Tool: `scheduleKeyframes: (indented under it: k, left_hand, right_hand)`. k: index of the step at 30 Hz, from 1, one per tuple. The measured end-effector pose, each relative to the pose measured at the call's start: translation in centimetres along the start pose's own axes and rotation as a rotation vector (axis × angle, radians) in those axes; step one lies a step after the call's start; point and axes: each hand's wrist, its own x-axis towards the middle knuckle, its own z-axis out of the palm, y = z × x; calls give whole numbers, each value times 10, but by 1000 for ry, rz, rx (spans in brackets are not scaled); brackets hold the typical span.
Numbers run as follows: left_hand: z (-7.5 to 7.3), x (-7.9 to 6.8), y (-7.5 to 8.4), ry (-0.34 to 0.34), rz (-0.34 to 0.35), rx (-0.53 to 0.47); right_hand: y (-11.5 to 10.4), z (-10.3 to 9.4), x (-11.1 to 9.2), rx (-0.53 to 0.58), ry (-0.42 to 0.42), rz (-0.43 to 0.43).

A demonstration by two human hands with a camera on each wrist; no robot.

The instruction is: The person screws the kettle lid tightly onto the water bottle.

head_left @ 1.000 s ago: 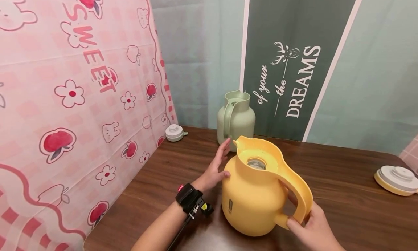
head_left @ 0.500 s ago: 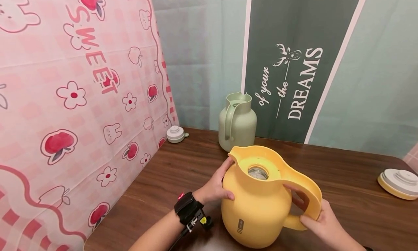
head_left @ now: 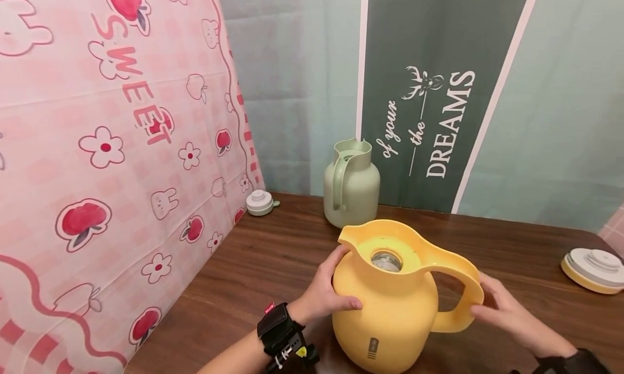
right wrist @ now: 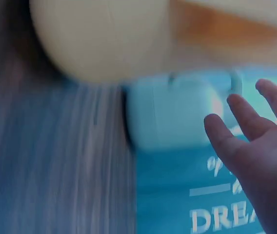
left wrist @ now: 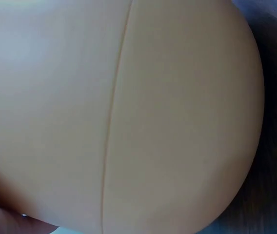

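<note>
A yellow thermos jug (head_left: pixel 385 314) with its round mouth uncovered is at the front of the table, its handle pointing right. My left hand (head_left: pixel 324 290) holds its left side, thumb across the front and fingers round behind. The jug's smooth body (left wrist: pixel 177 117) fills most of the left wrist view. Beside the handle is my right hand (head_left: pixel 507 309), its fingers loosely extended. The right wrist view shows the fingers of that right hand (right wrist: pixel 265 141) spread, with nothing in them.
Behind the yellow jug stands a green thermos jug (head_left: pixel 352 192), also uncovered. A white lid (head_left: pixel 260 202) lies at the back left, and a white-and-yellow lid (head_left: pixel 593 270) at the right. Curtains with prints (head_left: pixel 161 163) border the wooden table (head_left: pixel 273 244).
The yellow jug has come nearer and turned, its label shifting right. My left hand has moved further round its side. My right hand has loosened from the handle.
</note>
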Motion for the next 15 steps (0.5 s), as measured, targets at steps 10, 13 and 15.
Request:
scheduleKeyframes:
  k: [10,13,15]
  left_hand:
    - [-1,-3,1,16,-1,-13]
    - [0,-3,0,13,-3,-19]
    - [0,-2,0,10,-7,-22]
  right_hand:
    - [25,-83,-30,-832,448,376]
    - [42,-116,-47,-1018,548,583]
    - [53,-136,-60,-1038,610,673]
